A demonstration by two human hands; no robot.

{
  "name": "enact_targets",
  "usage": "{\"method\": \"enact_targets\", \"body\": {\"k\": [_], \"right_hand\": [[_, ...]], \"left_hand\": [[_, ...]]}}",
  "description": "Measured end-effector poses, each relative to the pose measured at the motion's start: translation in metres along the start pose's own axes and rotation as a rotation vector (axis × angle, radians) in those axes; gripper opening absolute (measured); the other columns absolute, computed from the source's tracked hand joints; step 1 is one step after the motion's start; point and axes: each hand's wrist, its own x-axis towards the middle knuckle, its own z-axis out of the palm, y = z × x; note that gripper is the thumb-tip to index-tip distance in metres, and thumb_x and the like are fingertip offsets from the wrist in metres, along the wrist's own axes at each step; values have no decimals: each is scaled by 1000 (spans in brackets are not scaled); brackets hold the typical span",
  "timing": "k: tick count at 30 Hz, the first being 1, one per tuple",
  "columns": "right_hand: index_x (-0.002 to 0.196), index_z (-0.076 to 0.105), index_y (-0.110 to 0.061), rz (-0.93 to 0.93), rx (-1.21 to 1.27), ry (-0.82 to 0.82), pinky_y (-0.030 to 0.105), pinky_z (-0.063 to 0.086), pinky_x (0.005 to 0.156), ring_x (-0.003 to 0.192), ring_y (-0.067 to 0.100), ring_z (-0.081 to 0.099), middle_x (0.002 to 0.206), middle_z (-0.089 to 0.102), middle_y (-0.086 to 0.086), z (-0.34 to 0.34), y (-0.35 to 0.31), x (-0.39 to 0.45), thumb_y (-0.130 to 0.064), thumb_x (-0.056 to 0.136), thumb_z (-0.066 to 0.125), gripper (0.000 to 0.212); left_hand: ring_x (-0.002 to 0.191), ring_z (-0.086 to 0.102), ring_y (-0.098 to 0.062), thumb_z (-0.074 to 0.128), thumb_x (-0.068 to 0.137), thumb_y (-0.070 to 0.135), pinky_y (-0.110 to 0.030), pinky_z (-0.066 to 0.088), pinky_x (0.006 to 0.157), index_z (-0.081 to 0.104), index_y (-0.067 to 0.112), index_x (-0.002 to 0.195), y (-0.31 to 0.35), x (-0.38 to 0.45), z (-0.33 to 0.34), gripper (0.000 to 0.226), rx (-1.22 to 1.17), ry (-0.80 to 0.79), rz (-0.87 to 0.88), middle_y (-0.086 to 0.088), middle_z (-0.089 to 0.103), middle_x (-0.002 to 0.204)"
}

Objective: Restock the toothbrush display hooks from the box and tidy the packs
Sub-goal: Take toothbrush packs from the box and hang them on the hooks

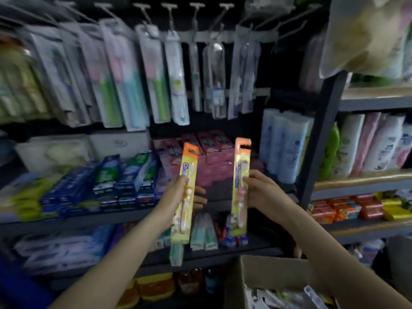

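My left hand (178, 192) grips a yellow and orange toothbrush pack (186, 166) upright at its middle. My right hand (258, 190) holds a second yellow pack with an orange top (240, 166), also upright, a little to the right. Both packs are raised in front of the shelf, below the display hooks (196, 10). Several toothbrush packs (156, 74) hang from those hooks in a row. The open cardboard box (267, 270) with more packs sits at the lower right, under my right forearm.
Toothpaste boxes (124, 175) lie on the shelf behind my hands, with pink boxes (209, 152) beside them. Bottles (283, 141) stand at the right. A dark upright post (318, 141) separates a second shelving unit with soaps (343, 208).
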Motion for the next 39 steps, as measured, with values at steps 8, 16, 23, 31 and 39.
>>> {"method": "enact_targets", "body": {"k": [8,16,23,31,39], "right_hand": [[95,57,-8,-55,-154,-116,17,36,39,43,7,39,62,40,4,155,-15,47,-1,92,48,11],[114,55,-11,-132,-685,-413,26,52,63,78,26,60,98,63,15,333,-33,99,6,89,47,31],[131,50,-6,-531,-1123,-269,30,48,85,112,27,58,127,58,9,460,-52,181,-18,93,56,41],[142,37,-7,-540,-1068,-207,27,42,87,122,25,50,139,48,11,511,-62,233,-19,95,53,51],[142,37,-12,-660,-1067,-153,31,50,78,102,28,62,132,53,14,509,-48,239,-16,96,50,48]], "left_hand": [[81,56,-21,51,94,11,-41,45,82,60,20,80,68,-16,-151,19,194,208,302,0,59,77],[81,56,-21,52,92,1,-29,45,71,57,3,107,124,-42,-322,17,200,608,383,-5,59,83],[85,55,-23,52,90,-2,-28,42,59,47,8,125,166,-33,-403,36,306,792,479,-14,58,98],[88,61,-31,53,90,1,-46,50,77,45,18,127,170,-22,-434,41,230,783,461,-18,63,99],[78,59,-22,52,90,0,-34,47,65,47,23,116,171,-10,-436,36,250,731,473,-10,63,91]]}}
